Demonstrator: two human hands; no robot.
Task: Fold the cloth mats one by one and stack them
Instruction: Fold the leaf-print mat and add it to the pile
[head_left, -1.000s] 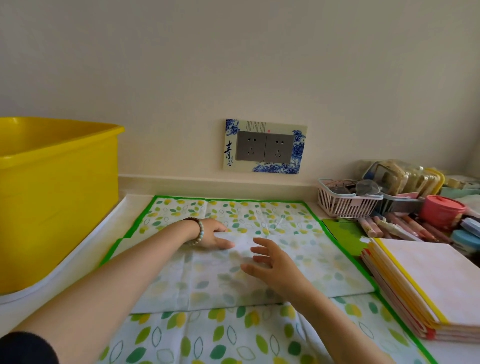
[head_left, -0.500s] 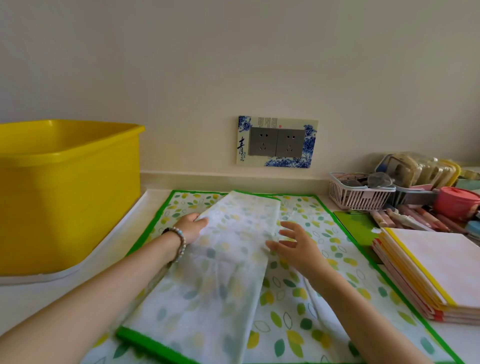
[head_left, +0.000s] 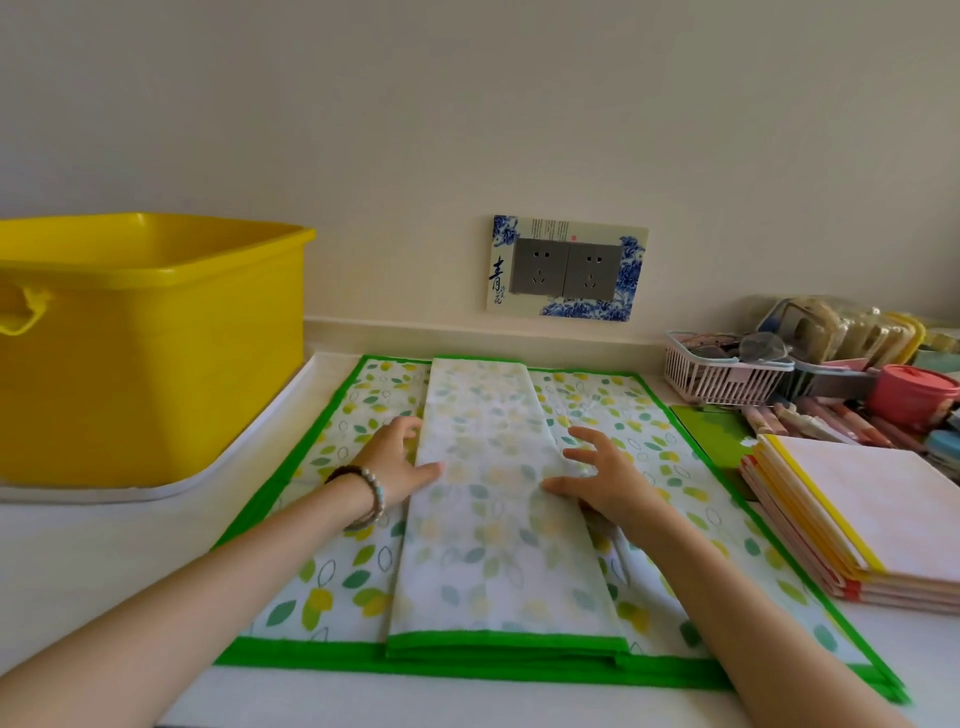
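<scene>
The left hand (head_left: 397, 460) and the right hand (head_left: 610, 480) had loose, spread fingers. They touched the folded mat (head_left: 493, 545) between them.

Yellow tub (head_left: 156, 374) left; white basket (head_left: 719, 383) far right.

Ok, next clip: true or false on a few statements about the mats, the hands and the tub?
1. The folded leaf-print cloth strip lies on a spread green-bordered leaf-print mat. True.
2. The yellow plastic tub stands right of the mats. False: it stands to their left.
3. A beaded bracelet sits at the left hand's wrist. True.
4. The right hand lifts the strip into the air. False: the strip lies flat, the hand touching its right edge.
</scene>
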